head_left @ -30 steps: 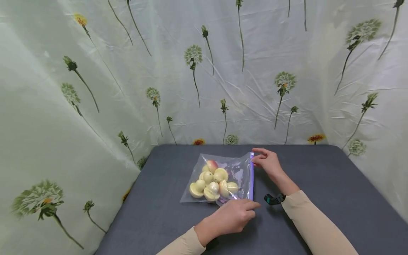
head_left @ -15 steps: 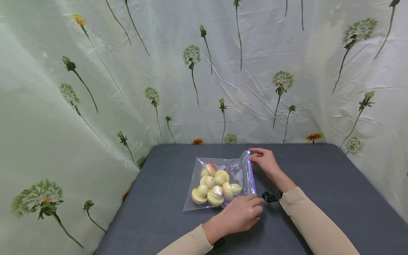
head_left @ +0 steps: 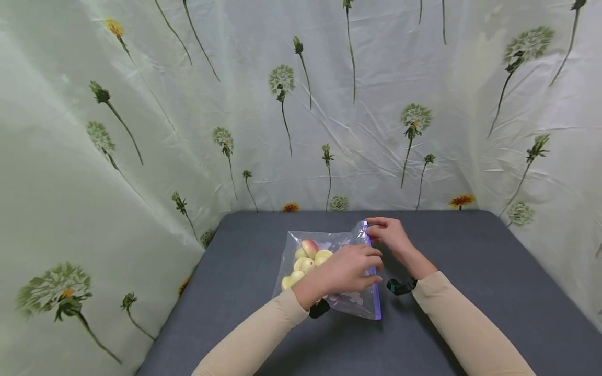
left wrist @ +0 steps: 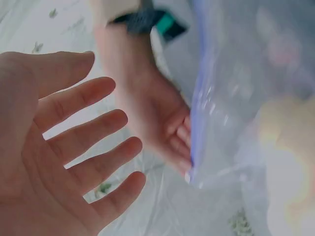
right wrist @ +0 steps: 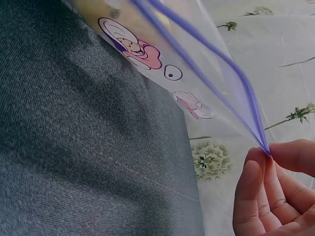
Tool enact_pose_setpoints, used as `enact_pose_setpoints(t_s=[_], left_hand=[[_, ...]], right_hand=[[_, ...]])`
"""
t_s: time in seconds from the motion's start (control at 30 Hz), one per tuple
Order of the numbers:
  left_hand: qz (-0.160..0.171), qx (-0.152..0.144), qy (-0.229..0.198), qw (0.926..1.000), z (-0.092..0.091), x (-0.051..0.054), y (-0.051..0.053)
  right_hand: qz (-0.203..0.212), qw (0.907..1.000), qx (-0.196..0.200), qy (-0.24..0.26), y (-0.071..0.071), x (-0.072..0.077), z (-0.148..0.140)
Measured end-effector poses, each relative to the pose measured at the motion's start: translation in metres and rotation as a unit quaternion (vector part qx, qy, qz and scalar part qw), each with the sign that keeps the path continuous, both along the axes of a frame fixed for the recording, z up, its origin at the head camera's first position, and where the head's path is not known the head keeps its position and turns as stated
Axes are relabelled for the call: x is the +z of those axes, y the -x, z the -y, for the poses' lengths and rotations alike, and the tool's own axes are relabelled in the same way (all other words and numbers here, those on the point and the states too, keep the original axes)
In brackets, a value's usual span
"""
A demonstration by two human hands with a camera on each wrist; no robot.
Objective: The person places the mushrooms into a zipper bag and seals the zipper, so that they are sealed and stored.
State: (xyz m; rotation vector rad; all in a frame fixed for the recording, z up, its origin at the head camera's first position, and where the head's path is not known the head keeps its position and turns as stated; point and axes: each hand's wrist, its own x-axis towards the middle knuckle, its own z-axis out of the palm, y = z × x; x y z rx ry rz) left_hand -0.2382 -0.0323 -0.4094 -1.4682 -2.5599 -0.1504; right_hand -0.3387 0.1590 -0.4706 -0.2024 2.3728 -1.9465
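A clear plastic zip bag (head_left: 352, 307) with a purple zip edge (head_left: 378, 302) stands on the table in the head view. Pale yellow fruit pieces (head_left: 304, 264), one with a red blush, fill its left part. My right hand (head_left: 390, 235) pinches the far corner of the purple edge between thumb and fingertips. In the right wrist view the two purple strips (right wrist: 236, 71) part below that pinched corner. Over the bag hovers my left hand (head_left: 345, 269), hiding some of the fruit. The left wrist view shows its fingers (left wrist: 93, 135) spread and relaxed, holding nothing.
A dark grey table (head_left: 249, 250) lies under the bag. Behind and beside it hangs a pale curtain (head_left: 235, 94) printed with dandelions. Dark bands (head_left: 401, 286) circle both wrists.
My left hand has let go of the near end of the purple edge and risen over the bag. The right hand keeps its pinch, and the bag's near corner now shows.
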Motion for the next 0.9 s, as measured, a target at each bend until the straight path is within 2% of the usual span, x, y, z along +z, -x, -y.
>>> enact_pose_setpoints(t_s=[0.07,0.13,0.23,0.33,0.43,0.57,0.73,0.9], left_hand=[[0.039,0.021,-0.012,0.9990,0.004,0.010,0.015],[0.085,0.046,-0.030,0.9948,0.008,0.018,0.030],[0.148,0.089,-0.068,0.9825,0.014,0.025,0.053],[0.192,0.122,-0.116,0.9670,0.018,0.026,0.073],[0.225,0.148,-0.155,0.9505,0.016,0.022,0.091],[0.259,0.172,-0.186,0.9321,0.012,0.009,0.111],[0.276,0.198,-0.193,0.9206,0.007,-0.009,0.129],[0.297,0.229,-0.198,0.9055,-0.001,-0.021,0.138]], right_hand=[[0.008,1.0000,-0.001,-0.003,0.001,0.000,0.001],[0.016,0.9999,-0.003,-0.002,0.001,0.000,0.002],[0.026,0.9996,-0.005,0.006,0.003,-0.001,0.003],[0.030,0.9994,-0.003,0.015,0.003,0.000,0.003],[0.031,0.9993,-0.005,0.018,0.004,0.000,0.001],[0.032,0.9992,-0.006,0.023,0.005,-0.002,-0.002],[0.032,0.9992,-0.008,0.025,0.005,-0.001,-0.001],[0.027,0.9992,-0.013,0.026,0.007,-0.001,-0.002]])
